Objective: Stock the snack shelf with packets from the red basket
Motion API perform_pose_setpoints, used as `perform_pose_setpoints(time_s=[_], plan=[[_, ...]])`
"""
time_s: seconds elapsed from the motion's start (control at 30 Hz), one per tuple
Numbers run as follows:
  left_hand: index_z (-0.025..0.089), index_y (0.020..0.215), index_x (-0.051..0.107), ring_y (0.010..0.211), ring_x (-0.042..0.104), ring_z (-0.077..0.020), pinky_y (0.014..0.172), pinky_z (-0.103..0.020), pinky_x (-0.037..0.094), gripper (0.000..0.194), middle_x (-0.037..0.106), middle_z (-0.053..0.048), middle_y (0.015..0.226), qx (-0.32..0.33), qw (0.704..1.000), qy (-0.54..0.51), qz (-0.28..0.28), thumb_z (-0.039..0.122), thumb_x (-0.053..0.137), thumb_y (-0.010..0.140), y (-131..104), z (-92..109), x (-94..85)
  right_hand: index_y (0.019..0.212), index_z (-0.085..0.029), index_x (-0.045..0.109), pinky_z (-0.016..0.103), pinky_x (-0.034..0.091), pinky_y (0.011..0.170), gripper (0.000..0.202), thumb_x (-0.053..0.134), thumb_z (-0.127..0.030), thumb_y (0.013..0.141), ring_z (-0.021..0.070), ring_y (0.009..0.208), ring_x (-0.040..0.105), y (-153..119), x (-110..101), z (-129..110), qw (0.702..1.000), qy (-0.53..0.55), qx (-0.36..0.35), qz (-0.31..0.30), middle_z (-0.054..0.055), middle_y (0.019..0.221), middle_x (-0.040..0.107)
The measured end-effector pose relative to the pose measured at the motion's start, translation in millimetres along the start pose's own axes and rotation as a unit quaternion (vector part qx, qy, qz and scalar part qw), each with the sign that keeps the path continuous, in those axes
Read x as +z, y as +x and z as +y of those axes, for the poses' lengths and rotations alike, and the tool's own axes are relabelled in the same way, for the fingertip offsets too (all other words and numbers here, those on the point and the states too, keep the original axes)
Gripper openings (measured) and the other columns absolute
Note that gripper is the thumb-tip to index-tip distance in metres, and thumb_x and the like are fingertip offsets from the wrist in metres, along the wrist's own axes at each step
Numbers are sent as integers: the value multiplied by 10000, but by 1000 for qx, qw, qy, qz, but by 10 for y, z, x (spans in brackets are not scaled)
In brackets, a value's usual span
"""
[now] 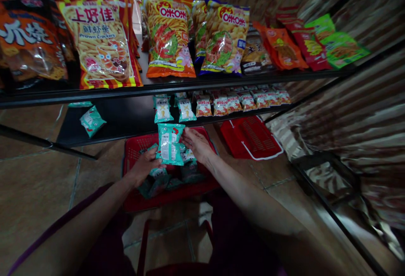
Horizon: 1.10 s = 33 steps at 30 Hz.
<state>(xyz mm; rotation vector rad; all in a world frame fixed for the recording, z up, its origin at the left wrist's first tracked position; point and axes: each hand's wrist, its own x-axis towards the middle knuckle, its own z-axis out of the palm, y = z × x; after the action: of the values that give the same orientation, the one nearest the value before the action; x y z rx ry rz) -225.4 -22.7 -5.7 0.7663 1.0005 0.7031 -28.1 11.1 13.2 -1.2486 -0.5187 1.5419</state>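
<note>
Between my two hands a teal snack bag (170, 145) is held upright over the red basket, its printed white panel facing me. My left hand (147, 165) grips the bag's lower left edge. On the other side, my right hand (196, 142) has its fingers at the upper right edge. Beneath it the red shopping basket (133, 203) contains several more teal bags (160, 179), partly hidden by the held one. Just behind, on the lower black shelf (126, 120), stand two front teal bags (163, 109) with others behind them.
Small orange-and-white snack bags (220, 104) line the lower shelf to the right; one teal bag (92, 121) lies at its left. Large snack bags (171, 36) fill the upper shelf (171, 83). Another red basket (249, 137) with a white handle sits on the floor.
</note>
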Motion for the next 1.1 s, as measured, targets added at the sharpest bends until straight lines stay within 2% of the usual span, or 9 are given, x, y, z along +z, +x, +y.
perform_pose_setpoints(time_s=[0.2,0.3,0.4,0.5,0.6,0.73,0.87,0.97,1.1], plan=[[179,1004,661,847,657,-227,730,-340,523,441,706,-48,921,-17,999,36,-9,164,736,570,24,-3,21,701,-200,666,211,445,566,360,833,-424,475,80,581,570,72,-78,27,999,-15,-22,42,-46,675,678],[182,1029,649,840,654,-219,751,-343,512,442,701,-49,926,-20,999,37,-8,196,732,595,31,-27,0,677,-192,660,211,463,577,356,840,-419,471,78,571,572,117,-128,21,999,1,-11,52,-45,647,671],[179,996,654,845,643,-215,734,-321,497,404,702,-56,922,-16,999,31,5,216,737,602,41,-32,-33,678,-189,667,210,485,628,315,847,-367,490,86,621,602,143,-168,-9,999,9,19,24,-33,668,685],[161,945,662,756,630,-185,678,-281,479,372,696,-48,863,-4,1000,12,20,204,750,586,59,-22,-63,674,-180,670,214,489,636,278,844,-321,510,98,643,619,147,-192,-42,999,-2,46,-3,-13,672,693],[151,950,647,644,606,-137,630,-250,465,373,678,-17,775,-2,999,-27,46,220,757,601,78,-45,-66,651,-163,660,202,473,593,275,847,-290,494,90,601,608,148,-202,-67,999,-21,34,25,-11,638,682],[140,893,622,725,656,-162,755,-297,498,330,686,-36,775,-45,994,-76,66,320,755,650,60,-146,28,616,-155,634,190,435,523,266,832,-295,508,69,507,554,160,-184,-88,995,-43,-6,94,-29,557,641],[130,826,617,782,673,-189,812,-345,503,352,708,-95,865,-95,993,-65,11,432,726,682,19,-251,190,597,-153,617,191,426,505,232,805,-282,552,60,472,525,152,-127,-81,989,-55,-27,134,-37,534,619],[130,829,626,782,673,-183,814,-344,503,385,711,-97,885,-82,995,-61,11,459,735,662,38,-308,261,586,-149,611,191,430,505,195,778,-249,589,58,472,523,137,-96,-70,988,-48,-26,142,-32,536,616],[124,716,616,722,665,-172,802,-333,499,397,692,-62,727,-56,997,-38,36,461,783,587,85,-331,289,584,-159,608,201,423,495,177,763,-241,600,72,472,523,170,-135,-82,988,-60,-31,137,-30,525,615]])
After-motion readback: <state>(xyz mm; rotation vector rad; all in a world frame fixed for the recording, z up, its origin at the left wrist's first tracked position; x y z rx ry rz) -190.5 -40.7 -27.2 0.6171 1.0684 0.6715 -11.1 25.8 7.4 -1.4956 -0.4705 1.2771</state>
